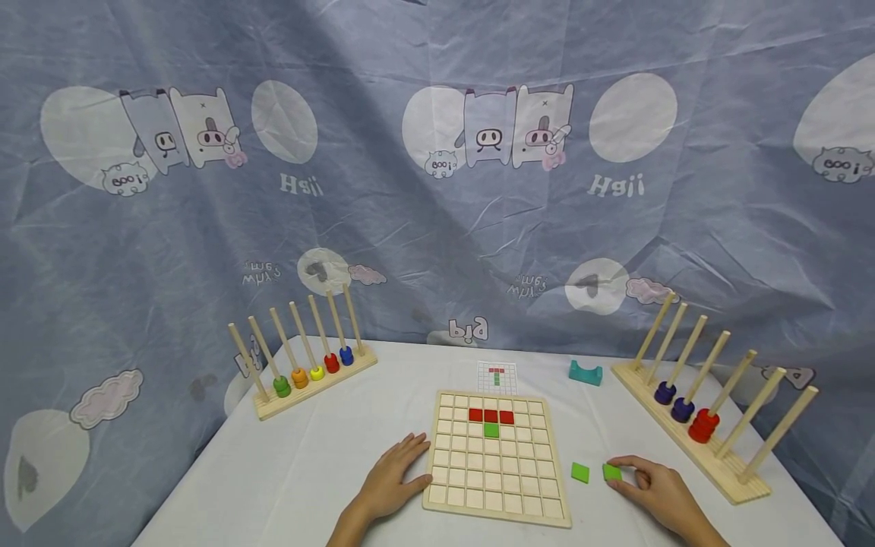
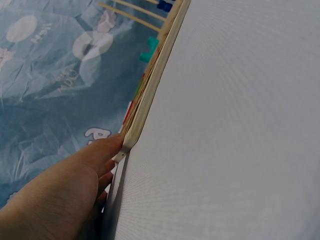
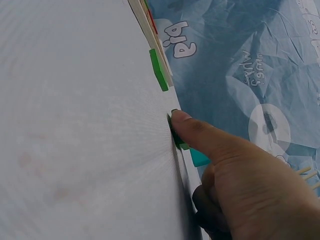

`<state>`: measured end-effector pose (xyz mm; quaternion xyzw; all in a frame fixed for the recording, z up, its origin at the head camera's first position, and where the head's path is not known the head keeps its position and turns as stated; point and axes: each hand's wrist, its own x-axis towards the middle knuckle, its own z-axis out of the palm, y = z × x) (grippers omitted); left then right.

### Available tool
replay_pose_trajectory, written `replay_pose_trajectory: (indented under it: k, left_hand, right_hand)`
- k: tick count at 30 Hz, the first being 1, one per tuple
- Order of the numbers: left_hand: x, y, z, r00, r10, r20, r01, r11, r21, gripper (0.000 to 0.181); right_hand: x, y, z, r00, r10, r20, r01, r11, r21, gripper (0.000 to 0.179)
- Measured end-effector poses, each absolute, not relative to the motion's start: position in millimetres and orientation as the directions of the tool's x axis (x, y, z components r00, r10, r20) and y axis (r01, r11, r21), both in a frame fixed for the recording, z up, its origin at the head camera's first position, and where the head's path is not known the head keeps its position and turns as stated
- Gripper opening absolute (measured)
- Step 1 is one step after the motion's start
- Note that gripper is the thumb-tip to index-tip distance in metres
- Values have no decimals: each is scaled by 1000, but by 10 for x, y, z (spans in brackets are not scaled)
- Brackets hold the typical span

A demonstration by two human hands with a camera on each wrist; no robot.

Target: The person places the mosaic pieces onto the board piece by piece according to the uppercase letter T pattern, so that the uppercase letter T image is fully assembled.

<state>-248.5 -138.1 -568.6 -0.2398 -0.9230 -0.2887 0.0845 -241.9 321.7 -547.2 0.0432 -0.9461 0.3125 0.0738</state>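
Observation:
A wooden grid board [image 1: 474,479] lies flat on the white table. Three red tiles [image 1: 491,416] sit side by side in one of its upper rows, and a green tile [image 1: 491,431] lies below the middle one. My left hand [image 1: 393,480] lies at the board's left edge, its thumb and fingertips touching the side; in the left wrist view the thumb [image 2: 107,148] meets the board's corner. To the right of the board, my right hand [image 1: 659,490] pinches a green square tile [image 1: 611,472] at table level. Another green tile [image 1: 580,472] lies flat between that hand and the board.
Behind the board lies a printed card [image 1: 497,387] with a small red and green grid pattern. A teal curved block [image 1: 585,374] stands to its right. Wooden peg racks with coloured rings flank the table, one left [image 1: 314,391], one right [image 1: 741,486]. A patterned curtain [image 1: 383,205] hangs behind.

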Motion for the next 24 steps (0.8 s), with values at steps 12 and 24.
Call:
replay_pose_trajectory:
  k: [12, 24]
  left_hand:
    - [-2470, -1370, -5660, -872, 396, 287, 489, 705, 514, 60]
    - [-2470, -1382, -5674, -876, 393, 278, 482, 718, 503, 63]
  right_hand:
    - [-2418, 3174, -5443, -990, 11, 143, -77, 801, -594, 39]
    - [-2501, 3020, -5456, -975, -21, 221, -156, 772, -617, 32]
